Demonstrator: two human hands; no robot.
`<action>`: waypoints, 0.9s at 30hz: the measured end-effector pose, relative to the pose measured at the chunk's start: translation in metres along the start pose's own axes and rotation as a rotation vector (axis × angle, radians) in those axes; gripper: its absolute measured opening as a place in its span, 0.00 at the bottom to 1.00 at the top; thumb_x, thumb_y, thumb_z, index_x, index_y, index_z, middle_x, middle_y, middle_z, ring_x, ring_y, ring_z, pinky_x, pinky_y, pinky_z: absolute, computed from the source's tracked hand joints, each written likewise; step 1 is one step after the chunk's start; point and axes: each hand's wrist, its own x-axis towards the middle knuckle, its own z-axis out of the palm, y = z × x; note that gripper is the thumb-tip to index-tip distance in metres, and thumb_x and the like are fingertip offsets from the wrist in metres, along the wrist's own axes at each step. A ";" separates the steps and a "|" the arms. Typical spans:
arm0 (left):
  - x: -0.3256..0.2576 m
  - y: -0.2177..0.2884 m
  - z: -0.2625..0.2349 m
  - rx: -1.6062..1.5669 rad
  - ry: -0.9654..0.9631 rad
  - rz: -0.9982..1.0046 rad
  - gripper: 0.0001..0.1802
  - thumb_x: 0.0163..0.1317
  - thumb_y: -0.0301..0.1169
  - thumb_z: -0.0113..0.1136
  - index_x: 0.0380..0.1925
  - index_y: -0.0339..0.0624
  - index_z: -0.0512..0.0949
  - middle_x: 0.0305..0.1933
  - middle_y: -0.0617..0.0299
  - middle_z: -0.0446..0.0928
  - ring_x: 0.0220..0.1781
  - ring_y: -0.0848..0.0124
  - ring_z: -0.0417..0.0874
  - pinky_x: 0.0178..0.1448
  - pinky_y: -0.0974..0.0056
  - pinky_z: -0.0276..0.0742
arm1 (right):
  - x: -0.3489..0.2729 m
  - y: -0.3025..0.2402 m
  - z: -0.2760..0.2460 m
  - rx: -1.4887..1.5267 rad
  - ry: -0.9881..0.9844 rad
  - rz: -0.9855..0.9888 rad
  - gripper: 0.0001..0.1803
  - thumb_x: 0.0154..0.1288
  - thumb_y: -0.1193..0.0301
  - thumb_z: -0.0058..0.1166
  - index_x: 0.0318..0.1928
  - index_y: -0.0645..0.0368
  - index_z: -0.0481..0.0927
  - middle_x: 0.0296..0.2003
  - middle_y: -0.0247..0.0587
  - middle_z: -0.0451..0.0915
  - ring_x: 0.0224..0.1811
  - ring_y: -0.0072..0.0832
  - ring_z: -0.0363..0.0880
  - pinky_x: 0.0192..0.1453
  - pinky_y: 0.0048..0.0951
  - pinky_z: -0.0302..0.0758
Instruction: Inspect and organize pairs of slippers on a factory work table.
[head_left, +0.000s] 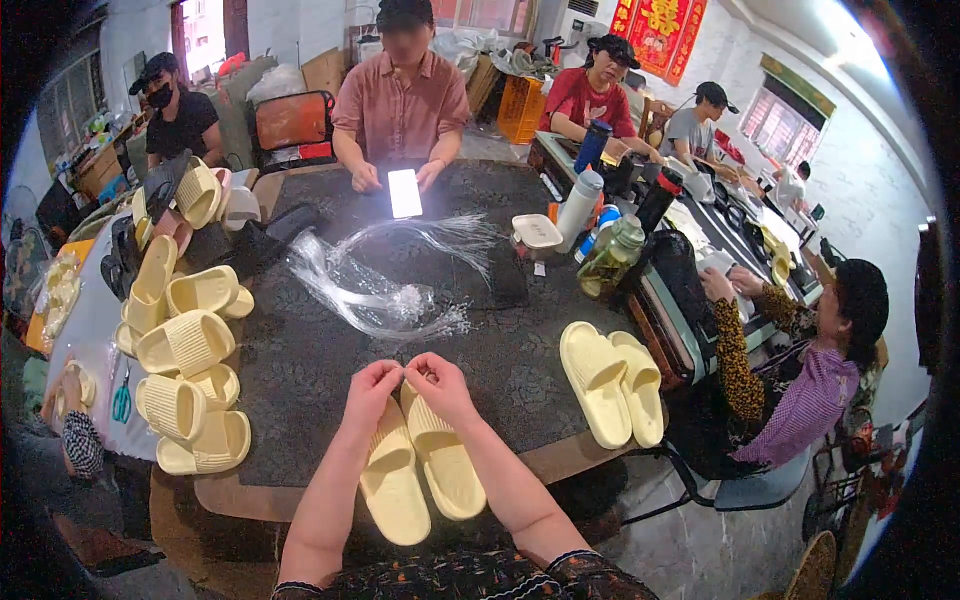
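Note:
A pair of pale yellow slippers [394, 482] lies at the near table edge, toes away from me, between my forearms. Over their ribbed straps, my left hand [372, 390] and my right hand [442, 386] meet with fingers pinched together. Whatever is between the fingertips is too small to make out. Just beyond the hands, a loose bundle of clear plastic strands [340, 287] spreads over the dark patterned cloth of the table [300, 400]. To the right rests another yellow pair of slippers [597, 385], side by side.
Several yellow slippers [185, 342] are heaped along the left edge, near teal scissors [122, 402]. At the right stand a lidded tub [537, 232], a green bottle [612, 258] and other bottles. Across the table a person holds a lit phone [404, 193]; several people sit around.

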 end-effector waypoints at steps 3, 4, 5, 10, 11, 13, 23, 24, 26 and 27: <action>0.005 -0.009 -0.001 0.001 0.054 0.043 0.07 0.62 0.28 0.59 0.38 0.37 0.80 0.34 0.71 0.77 0.37 0.82 0.74 0.44 0.75 0.70 | 0.000 -0.004 0.001 -0.021 0.048 -0.043 0.06 0.63 0.71 0.58 0.35 0.59 0.77 0.26 0.21 0.72 0.26 0.07 0.64 0.29 0.14 0.62; 0.006 -0.011 -0.003 -0.001 0.054 0.045 0.07 0.62 0.28 0.59 0.38 0.37 0.80 0.34 0.71 0.77 0.37 0.82 0.74 0.44 0.75 0.70 | 0.001 -0.005 0.001 -0.023 0.048 -0.045 0.06 0.63 0.71 0.58 0.35 0.59 0.77 0.26 0.21 0.72 0.26 0.07 0.64 0.29 0.14 0.62; 0.004 -0.006 -0.001 -0.032 0.102 -0.012 0.07 0.63 0.29 0.59 0.38 0.37 0.80 0.34 0.71 0.77 0.37 0.82 0.74 0.44 0.74 0.70 | 0.000 -0.005 0.000 -0.036 0.032 -0.038 0.06 0.63 0.71 0.58 0.35 0.60 0.77 0.26 0.21 0.72 0.27 0.07 0.65 0.30 0.14 0.62; 0.009 -0.014 -0.004 0.015 -0.022 0.035 0.08 0.62 0.28 0.60 0.39 0.36 0.79 0.35 0.70 0.77 0.38 0.81 0.74 0.44 0.74 0.70 | 0.005 0.009 -0.001 0.027 0.012 -0.028 0.05 0.63 0.72 0.57 0.36 0.60 0.76 0.27 0.22 0.72 0.28 0.09 0.66 0.31 0.14 0.64; 0.007 -0.011 -0.002 0.013 -0.025 0.037 0.08 0.62 0.28 0.60 0.39 0.36 0.79 0.35 0.70 0.77 0.38 0.81 0.74 0.44 0.74 0.70 | 0.005 0.008 -0.002 0.024 0.013 -0.030 0.05 0.63 0.72 0.57 0.36 0.60 0.76 0.27 0.22 0.72 0.28 0.09 0.66 0.31 0.14 0.64; 0.005 -0.006 0.001 -0.094 0.094 0.035 0.07 0.62 0.28 0.60 0.37 0.35 0.79 0.34 0.70 0.77 0.37 0.81 0.74 0.44 0.74 0.70 | 0.003 0.006 -0.003 -0.019 0.025 -0.037 0.05 0.63 0.72 0.57 0.35 0.60 0.76 0.27 0.22 0.73 0.29 0.09 0.67 0.32 0.15 0.65; 0.003 -0.009 -0.004 -0.025 0.145 0.028 0.07 0.64 0.31 0.57 0.36 0.40 0.79 0.31 0.72 0.74 0.35 0.82 0.71 0.39 0.74 0.67 | 0.003 0.005 0.002 -0.036 -0.002 -0.037 0.05 0.64 0.71 0.57 0.37 0.59 0.78 0.29 0.22 0.74 0.28 0.08 0.65 0.32 0.14 0.64; 0.004 -0.011 -0.007 0.014 0.099 0.070 0.07 0.63 0.30 0.58 0.36 0.38 0.79 0.32 0.71 0.75 0.36 0.82 0.72 0.42 0.74 0.68 | 0.002 0.004 0.004 -0.086 -0.013 -0.031 0.05 0.63 0.71 0.57 0.38 0.59 0.78 0.29 0.22 0.74 0.28 0.08 0.65 0.31 0.14 0.63; 0.004 -0.007 -0.005 0.059 0.072 0.103 0.07 0.62 0.29 0.58 0.36 0.37 0.79 0.34 0.70 0.77 0.38 0.80 0.73 0.45 0.73 0.70 | 0.009 0.018 0.002 0.000 0.045 -0.101 0.05 0.63 0.73 0.57 0.38 0.60 0.78 0.30 0.24 0.76 0.29 0.10 0.68 0.33 0.16 0.67; 0.003 -0.001 0.003 0.066 0.099 0.095 0.07 0.62 0.29 0.59 0.36 0.37 0.79 0.34 0.69 0.77 0.38 0.80 0.74 0.45 0.73 0.70 | 0.010 0.020 0.000 0.008 0.081 -0.105 0.05 0.63 0.74 0.57 0.38 0.60 0.78 0.30 0.25 0.77 0.30 0.11 0.70 0.35 0.16 0.68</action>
